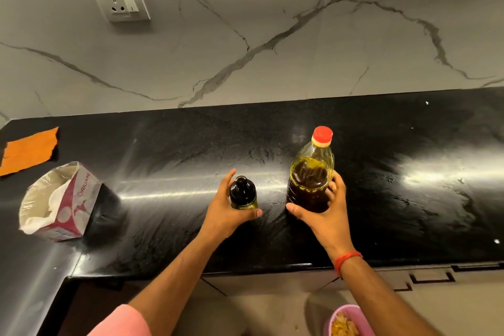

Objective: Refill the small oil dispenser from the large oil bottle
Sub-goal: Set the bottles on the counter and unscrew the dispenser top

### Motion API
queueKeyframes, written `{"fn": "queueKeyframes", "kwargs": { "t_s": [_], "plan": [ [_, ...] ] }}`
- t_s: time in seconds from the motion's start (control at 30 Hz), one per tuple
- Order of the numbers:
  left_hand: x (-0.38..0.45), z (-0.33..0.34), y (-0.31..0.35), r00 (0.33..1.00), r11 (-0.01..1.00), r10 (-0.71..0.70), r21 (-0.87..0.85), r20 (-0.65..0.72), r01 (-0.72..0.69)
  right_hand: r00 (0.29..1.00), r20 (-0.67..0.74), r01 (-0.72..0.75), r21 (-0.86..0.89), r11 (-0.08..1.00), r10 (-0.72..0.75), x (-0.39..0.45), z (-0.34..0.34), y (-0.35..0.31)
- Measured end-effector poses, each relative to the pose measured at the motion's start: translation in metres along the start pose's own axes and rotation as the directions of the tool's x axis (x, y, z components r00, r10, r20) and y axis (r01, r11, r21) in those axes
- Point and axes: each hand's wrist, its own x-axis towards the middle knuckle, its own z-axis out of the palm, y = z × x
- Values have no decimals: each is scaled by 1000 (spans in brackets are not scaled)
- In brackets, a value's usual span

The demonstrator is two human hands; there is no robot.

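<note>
The small oil dispenser (242, 193), dark glass with a black pump top, stands upright on the black counter (381, 172). My left hand (227, 213) is wrapped around its lower body from the left. To its right stands the large oil bottle (311, 174), clear plastic with a red cap, about two thirds full of dark golden oil. My right hand (324, 213) grips its lower half, thumb in front and fingers behind. Both containers are capped and rest on the counter about a hand's width apart.
An opened pink-and-white carton (58, 202) with a white liner sits at the left. An orange cloth (28, 151) lies at the far left. A wall socket (120, 0) is on the marble backsplash. A pink bowl (346, 320) with yellowish scraps shows below the counter edge.
</note>
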Motion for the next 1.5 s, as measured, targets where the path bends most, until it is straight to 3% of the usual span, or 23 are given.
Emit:
{"fn": "queueKeyframes", "kwargs": {
  "t_s": [0.13, 0.23, 0.3, 0.37, 0.5, 0.57, 0.83, 1.03, 1.27, 1.37, 1.5],
  "plan": [
    [-7, -22, 9, 996, 981, 82, 171, 42, -88, 969, -231, 57, -110, 992, -82, -47, 0, -5],
    [-10, -39, 29, 967, 884, 234, 392, 100, -254, 972, -168, 141, -150, 979, -166, -76, 14, -10],
    [-8, -50, 45, 923, 733, 320, 563, 212, -383, 985, -48, 155, -153, 976, -164, -79, 28, -13],
    [-3, -55, 62, 879, 550, 316, 686, 357, -476, 991, 92, 114, -154, 981, -101, -69, 46, -15],
    [8, -48, 92, 817, 201, 164, 792, 553, -577, 967, 255, 42, -195, 980, 9, -38, 79, -23],
    [12, -43, 100, 821, 138, 108, 810, 560, -571, 951, 309, 38, -209, 977, 29, -24, 91, -37],
    [26, -35, 105, 809, 61, 80, 807, 582, -587, 915, 368, -54, -293, 955, 165, 4, 113, -47],
    [32, -30, 105, 812, -37, 38, 813, 582, -581, 935, 293, -108, -306, 946, 202, 0, 117, -34],
    [39, -25, 108, 837, -49, -14, 836, 546, -546, 943, 264, -140, -243, 960, 204, -5, 117, -30],
    [40, -22, 109, 887, -23, -32, 887, 461, -461, 943, 268, -139, -223, 965, 198, -6, 117, -30],
    [36, -13, 107, 970, 109, -63, 968, 236, -228, 944, 271, -133, -216, 967, 190, -6, 116, -31]
  ]
}}
